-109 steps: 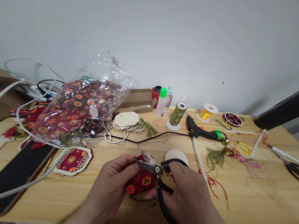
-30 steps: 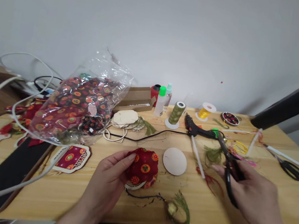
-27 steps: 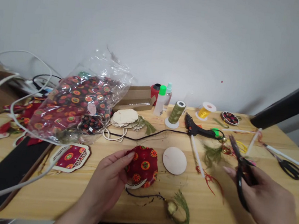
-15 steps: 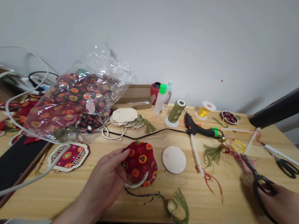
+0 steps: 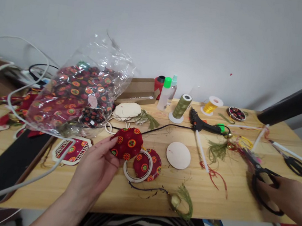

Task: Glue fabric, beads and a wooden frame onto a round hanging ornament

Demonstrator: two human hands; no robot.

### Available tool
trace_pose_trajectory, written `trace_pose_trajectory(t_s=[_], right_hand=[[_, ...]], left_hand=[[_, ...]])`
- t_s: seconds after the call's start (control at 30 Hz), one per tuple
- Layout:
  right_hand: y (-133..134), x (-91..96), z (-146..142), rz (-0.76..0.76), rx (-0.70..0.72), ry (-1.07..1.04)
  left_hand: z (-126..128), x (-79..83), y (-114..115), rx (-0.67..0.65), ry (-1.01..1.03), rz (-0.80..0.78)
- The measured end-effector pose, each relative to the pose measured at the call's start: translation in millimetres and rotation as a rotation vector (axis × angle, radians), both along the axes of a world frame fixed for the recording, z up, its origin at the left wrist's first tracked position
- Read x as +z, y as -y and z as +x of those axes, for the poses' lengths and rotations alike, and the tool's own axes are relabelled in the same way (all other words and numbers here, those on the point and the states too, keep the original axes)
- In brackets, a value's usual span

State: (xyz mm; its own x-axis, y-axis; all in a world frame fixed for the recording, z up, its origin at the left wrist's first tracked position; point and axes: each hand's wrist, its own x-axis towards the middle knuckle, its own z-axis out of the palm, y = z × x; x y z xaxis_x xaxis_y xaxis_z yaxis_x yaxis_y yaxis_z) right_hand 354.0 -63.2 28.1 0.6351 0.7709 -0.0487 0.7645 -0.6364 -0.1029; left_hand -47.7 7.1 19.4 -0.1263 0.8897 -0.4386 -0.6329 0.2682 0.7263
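Note:
My left hand (image 5: 97, 163) pinches a round piece of dark red flower-print fabric (image 5: 129, 144) by its left edge, raised above the table. Under and beside it, a pale ring (image 5: 135, 179) with a dark cord lies partly over a second red fabric round (image 5: 156, 163). The cord leads to a bead and a green tassel (image 5: 186, 201). A pale disc (image 5: 178, 155) lies flat to the right. At the right side, my right hand (image 5: 289, 197) has its fingers at the handles of black scissors (image 5: 260, 172), whose blades point toward tangled threads and tassels.
A black glue gun (image 5: 204, 125) with its cable lies behind the disc, near a green thread spool (image 5: 182, 106) and a yellow spool (image 5: 211, 106). A plastic bag of fabric (image 5: 73, 96) stands at left, crossed by a white cable (image 5: 32, 184). A second pair of scissors (image 5: 295, 166) lies far right.
My left hand has lifted the fabric round up and left, uncovering the ring and the second fabric round. My right hand stays at the scissors, its grip slightly shifted. The view has tilted a little.

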Motion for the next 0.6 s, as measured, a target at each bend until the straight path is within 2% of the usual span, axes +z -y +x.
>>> trace_pose_trajectory(t_s=[0.03,0.1,0.33,0.43,0.5,0.6], right_hand=[[-2,4.6,-3,-0.143,-0.033,-0.071],[-6,11.5,-5,-0.315,-0.078,-0.141],[-12,16.4,-1,-0.353,-0.054,-0.162],[-11,15.8,-2,-0.385,-0.028,-0.154],[-11,17.0,-7,-0.266,0.039,-0.083],[-13,23.4,-19,0.140,0.206,0.088]], left_hand=[[-2,0.1,-1,0.020,-0.008,0.003],[-5,0.3,-1,0.034,-0.025,0.018],[-16,-2.8,4,-0.077,-0.219,-0.002],[-19,-6.4,6,-0.150,-0.354,0.037],[-22,-8.7,7,-0.212,-0.428,0.064],[-24,-11.9,9,-0.324,-0.537,0.101]])
